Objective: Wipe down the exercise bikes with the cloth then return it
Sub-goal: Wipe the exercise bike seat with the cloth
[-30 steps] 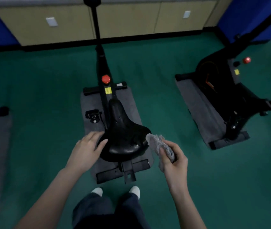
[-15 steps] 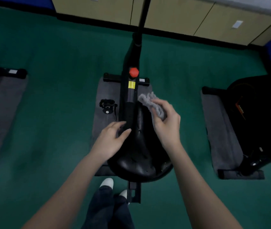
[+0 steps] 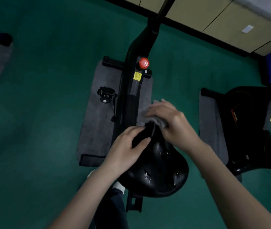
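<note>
Clutching the cloth (image 3: 160, 122), the right hand (image 3: 172, 124) presses it on the saddle (image 3: 157, 164) — the left hand (image 3: 124, 150) grips its nose.

Behind our left grip (image 3: 123, 151) and our right grip (image 3: 172, 123), our forearms (image 3: 230, 187) are bare down to the lower edge. Below the left grip's wrist we wear dark trousers (image 3: 111, 212) and white shoes (image 3: 119, 185), whose rounded toes show just above the trousers.
</note>
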Demonstrator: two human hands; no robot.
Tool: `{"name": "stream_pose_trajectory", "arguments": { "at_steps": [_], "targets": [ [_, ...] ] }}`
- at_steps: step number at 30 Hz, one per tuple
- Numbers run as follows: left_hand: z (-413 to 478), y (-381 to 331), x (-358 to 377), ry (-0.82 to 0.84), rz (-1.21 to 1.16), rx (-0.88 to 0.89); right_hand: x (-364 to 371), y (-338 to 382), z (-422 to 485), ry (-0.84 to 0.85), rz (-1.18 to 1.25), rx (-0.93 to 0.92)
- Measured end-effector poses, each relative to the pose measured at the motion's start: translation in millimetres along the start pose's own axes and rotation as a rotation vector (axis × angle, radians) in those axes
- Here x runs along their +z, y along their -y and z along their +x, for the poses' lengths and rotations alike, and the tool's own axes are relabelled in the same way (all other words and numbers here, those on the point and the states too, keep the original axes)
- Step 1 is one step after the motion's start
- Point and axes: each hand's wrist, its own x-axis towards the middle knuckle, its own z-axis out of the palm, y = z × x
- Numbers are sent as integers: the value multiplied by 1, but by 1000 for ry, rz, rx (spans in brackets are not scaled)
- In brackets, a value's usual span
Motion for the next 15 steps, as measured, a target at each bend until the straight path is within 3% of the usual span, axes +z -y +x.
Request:
{"name": "stream_pose_trajectory", "arguments": {
  "at_steps": [3, 6, 9, 12, 15],
  "targets": [
    [-3, 2, 2, 3, -23, 2, -3, -20, 21, -117, 67, 221],
    [-3, 6, 4, -11, -37, 2, 0, -35, 19, -248, 478, 567],
    [-4, 9, 7, -35, -57, 0, 11, -31, -10, -382, 697, 683],
    [-3, 11, 10, -60, -71, -12, 19, -21, -34, -449, 687, 761],
    [-2, 13, 11, -82, -64, 0, 20, -12, -46, -473, 531, 793]
  ]
}}
